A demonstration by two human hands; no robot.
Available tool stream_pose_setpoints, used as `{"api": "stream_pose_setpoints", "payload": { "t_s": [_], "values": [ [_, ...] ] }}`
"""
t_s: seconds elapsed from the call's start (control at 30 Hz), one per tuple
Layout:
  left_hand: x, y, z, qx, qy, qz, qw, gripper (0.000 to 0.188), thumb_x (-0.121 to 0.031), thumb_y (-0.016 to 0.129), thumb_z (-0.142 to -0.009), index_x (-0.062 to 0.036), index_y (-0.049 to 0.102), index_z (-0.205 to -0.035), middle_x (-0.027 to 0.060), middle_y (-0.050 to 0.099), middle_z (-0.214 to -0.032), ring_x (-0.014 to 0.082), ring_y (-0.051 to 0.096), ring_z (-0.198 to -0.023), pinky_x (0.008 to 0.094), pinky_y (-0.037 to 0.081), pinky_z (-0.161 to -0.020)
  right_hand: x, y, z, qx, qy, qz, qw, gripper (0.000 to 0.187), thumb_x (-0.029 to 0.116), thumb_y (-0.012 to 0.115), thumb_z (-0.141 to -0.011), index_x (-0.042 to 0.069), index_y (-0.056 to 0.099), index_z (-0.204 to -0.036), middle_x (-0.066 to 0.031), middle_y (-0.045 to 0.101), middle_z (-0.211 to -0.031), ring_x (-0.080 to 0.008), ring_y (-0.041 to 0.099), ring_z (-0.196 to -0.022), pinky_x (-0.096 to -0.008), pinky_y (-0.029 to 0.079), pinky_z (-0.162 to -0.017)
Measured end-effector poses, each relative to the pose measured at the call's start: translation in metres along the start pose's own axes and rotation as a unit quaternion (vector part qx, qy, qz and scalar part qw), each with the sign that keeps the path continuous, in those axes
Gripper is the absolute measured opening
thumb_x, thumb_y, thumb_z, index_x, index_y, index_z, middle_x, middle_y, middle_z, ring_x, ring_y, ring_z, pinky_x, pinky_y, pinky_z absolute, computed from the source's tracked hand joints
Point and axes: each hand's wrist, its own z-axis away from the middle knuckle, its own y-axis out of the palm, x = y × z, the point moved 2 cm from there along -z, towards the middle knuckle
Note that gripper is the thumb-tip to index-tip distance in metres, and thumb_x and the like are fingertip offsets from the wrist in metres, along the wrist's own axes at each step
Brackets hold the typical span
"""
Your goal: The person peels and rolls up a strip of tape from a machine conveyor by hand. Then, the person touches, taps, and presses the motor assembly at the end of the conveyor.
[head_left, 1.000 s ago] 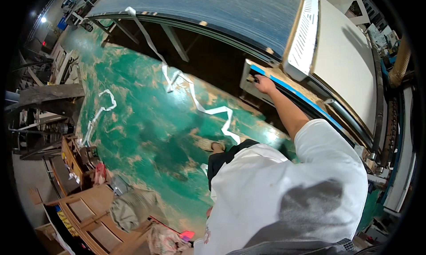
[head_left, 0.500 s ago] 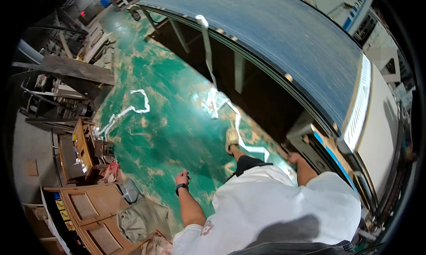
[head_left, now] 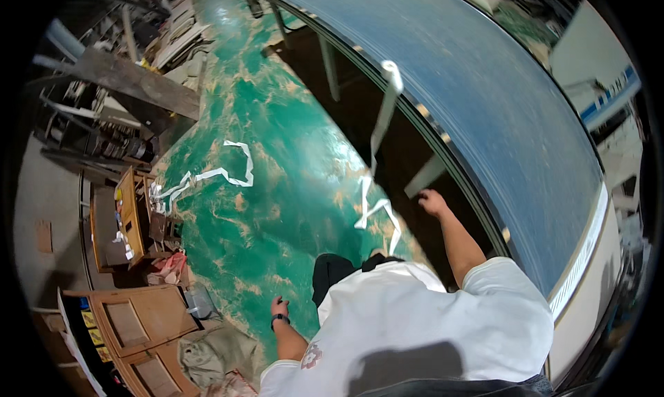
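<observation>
My right hand (head_left: 434,203) is out in front of the dark gap under a long blue-topped table (head_left: 498,106). Its fingers are loosely bent and a little apart, with nothing in them. My left hand (head_left: 279,307), a dark band on its wrist, hangs low over the green floor, fingers slightly apart and empty. On the table's near edge sits a white roll (head_left: 391,69), and a white strip (head_left: 380,134) runs down from it to the floor. Further along, the strip lies in folds (head_left: 377,207) ahead of my body. Neither hand touches it.
Another crumpled white strip (head_left: 238,179) lies on the dusty green floor (head_left: 277,210) to the left. A wooden cabinet (head_left: 142,321), a grey-green sack (head_left: 214,352), a small wooden desk (head_left: 128,217) and a plank (head_left: 135,82) line the left side.
I have moved forward along the table, so the roll and strips appear nearer. My right hand has swung forward and up; my left hand has dropped back slightly.
</observation>
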Motion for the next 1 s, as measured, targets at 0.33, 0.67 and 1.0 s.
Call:
{"api": "stream_pose_setpoints", "payload": {
  "t_s": [0.33, 0.67, 1.0],
  "values": [
    [0.024, 0.026, -0.171, 0.122, 0.088, -0.304, 0.941, 0.024, -0.025, 0.048, -0.087, -0.0116, 0.064, -0.098, 0.0077, 0.065, -0.095, 0.0251, 0.061, -0.088, 0.0400, 0.049, -0.071, 0.260, -0.142, -0.308, -0.199, -0.081, 0.119, 0.969, 0.046, 0.020, 0.061, -0.075, 0.011, 0.055, -0.120, -0.0162, 0.049, -0.127, -0.0361, 0.048, -0.117, -0.0431, 0.042, -0.097],
    [-0.290, -0.106, -0.407, -0.004, 0.122, -0.227, 0.966, 0.036, -0.033, 0.049, -0.084, -0.0047, 0.064, -0.101, 0.0196, 0.065, -0.090, 0.0313, 0.063, -0.085, 0.0417, 0.048, -0.074, 0.286, -0.199, -0.419, -0.223, 0.094, 0.202, 0.949, 0.060, 0.027, 0.066, -0.074, 0.018, 0.048, -0.131, -0.0139, 0.041, -0.137, -0.0344, 0.043, -0.123, -0.0436, 0.040, -0.100],
    [-0.635, -0.115, -0.543, 0.018, 0.232, -0.136, 0.963, 0.036, -0.023, 0.061, -0.080, -0.0070, 0.062, -0.113, 0.0155, 0.066, -0.104, 0.0279, 0.063, -0.097, 0.0373, 0.048, -0.086, 0.222, -0.153, -0.459, -0.325, 0.206, 0.195, 0.902, 0.056, 0.034, 0.063, -0.080, 0.013, 0.048, -0.130, -0.0178, 0.050, -0.125, -0.0368, 0.048, -0.115, -0.0459, 0.042, -0.094]
  ]
}}
